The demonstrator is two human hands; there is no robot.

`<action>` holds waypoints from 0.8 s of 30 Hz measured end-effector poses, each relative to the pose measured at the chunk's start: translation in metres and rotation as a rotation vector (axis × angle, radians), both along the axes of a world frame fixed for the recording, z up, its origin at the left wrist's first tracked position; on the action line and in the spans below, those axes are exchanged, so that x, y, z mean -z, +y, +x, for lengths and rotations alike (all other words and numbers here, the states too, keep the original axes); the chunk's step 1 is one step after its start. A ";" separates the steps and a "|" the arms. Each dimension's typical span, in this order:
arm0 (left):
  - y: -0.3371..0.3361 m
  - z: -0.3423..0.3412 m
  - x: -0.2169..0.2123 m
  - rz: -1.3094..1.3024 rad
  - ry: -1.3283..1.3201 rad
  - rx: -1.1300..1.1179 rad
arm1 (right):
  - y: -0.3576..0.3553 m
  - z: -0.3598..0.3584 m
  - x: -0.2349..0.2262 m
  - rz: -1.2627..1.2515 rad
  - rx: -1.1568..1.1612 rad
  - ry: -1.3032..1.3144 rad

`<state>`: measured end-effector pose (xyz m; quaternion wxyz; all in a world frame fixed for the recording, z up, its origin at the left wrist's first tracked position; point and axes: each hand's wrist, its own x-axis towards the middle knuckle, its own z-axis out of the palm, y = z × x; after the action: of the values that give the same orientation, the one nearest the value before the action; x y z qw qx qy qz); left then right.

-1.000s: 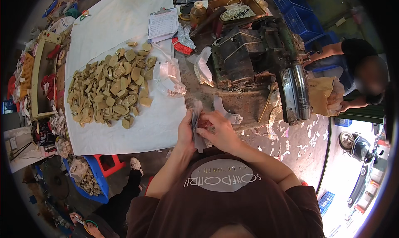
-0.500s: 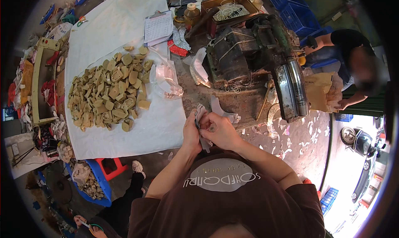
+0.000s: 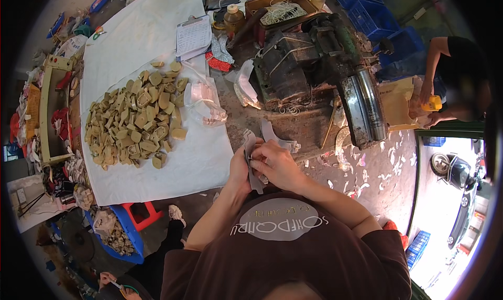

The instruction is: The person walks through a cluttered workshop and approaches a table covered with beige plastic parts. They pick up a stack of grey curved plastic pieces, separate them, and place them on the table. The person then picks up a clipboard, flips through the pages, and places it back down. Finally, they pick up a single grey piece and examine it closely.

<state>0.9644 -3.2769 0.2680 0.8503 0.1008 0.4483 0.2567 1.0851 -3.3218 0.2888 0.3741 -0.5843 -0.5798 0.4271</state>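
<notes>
Fingers (image 3: 260,163) of both hands, left hand (image 3: 240,166) and right hand (image 3: 277,164), pinched shut on thin grey curved cut-out piece (image 3: 254,178), held at chest, just off white-sheeted table (image 3: 204,164) edge, near tan block pile (image 3: 133,122).

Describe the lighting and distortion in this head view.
Head view: even daylight over the white sheet; the doorway area at right is blown out; fisheye bends edges toward a black rim; both hands and the grey piece stay sharp.
</notes>
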 end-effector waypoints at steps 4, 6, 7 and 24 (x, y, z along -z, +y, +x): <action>-0.003 0.004 -0.006 0.019 0.089 0.041 | 0.001 0.004 0.001 0.006 -0.065 -0.061; -0.004 0.005 -0.005 0.023 0.125 0.027 | 0.002 0.006 -0.003 -0.089 -0.070 -0.012; -0.004 0.006 -0.002 0.035 0.138 0.024 | 0.002 0.007 -0.004 -0.154 -0.057 0.033; -0.012 0.018 -0.002 0.363 0.233 0.087 | -0.005 0.016 0.010 -0.282 0.000 0.308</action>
<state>0.9823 -3.2889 0.2696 0.7709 0.3006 0.4851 0.2829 1.1006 -3.3269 0.2785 0.3730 -0.5586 -0.4503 0.5883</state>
